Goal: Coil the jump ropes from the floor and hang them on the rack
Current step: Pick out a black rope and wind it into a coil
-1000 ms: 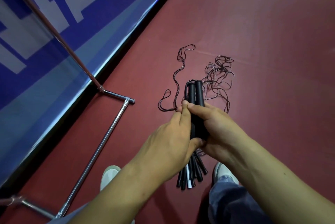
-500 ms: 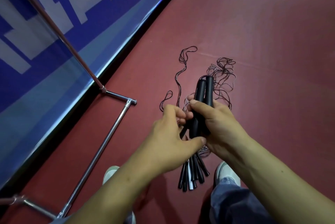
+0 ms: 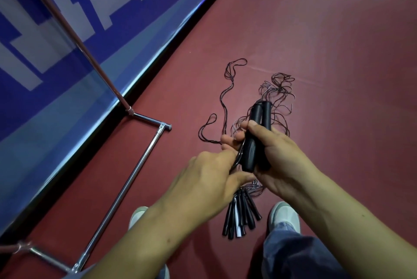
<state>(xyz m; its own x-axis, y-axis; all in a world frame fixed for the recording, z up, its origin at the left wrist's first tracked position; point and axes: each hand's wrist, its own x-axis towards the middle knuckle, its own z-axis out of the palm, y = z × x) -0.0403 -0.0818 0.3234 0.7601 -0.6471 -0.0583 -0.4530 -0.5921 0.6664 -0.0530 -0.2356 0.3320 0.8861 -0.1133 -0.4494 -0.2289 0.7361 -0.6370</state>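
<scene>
Both hands are busy in front of the person's chest. His right hand [image 3: 279, 157] is clenched round a pair of black handles [image 3: 252, 141], held side by side and nearly upright, their top ends poking out above the thumb. Just to its left, touching it, the left hand [image 3: 203, 179] has its fingers curled round a bundle of jump ropes [image 3: 244, 188]; a cluster of more dark handles [image 3: 241, 217], one with a white strip, dangles below that fist, between the two hands.

From the hands, thin dark cords [image 3: 279, 91] trail down onto the red floor [image 3: 338, 53], lying there in loose tangled loops just beyond the fingertips, with one long strand wandering off to the left of the heap.

A chrome rack [image 3: 126, 186] stands along the floor's left edge, its base tube running towards the person and its slanted upright rising against a blue banner [image 3: 56, 19] with white shapes. Nothing I can see hangs on the parts of it in sight.

Down below are two pale shoes [image 3: 285, 215] and a jeans leg [image 3: 297, 254].
</scene>
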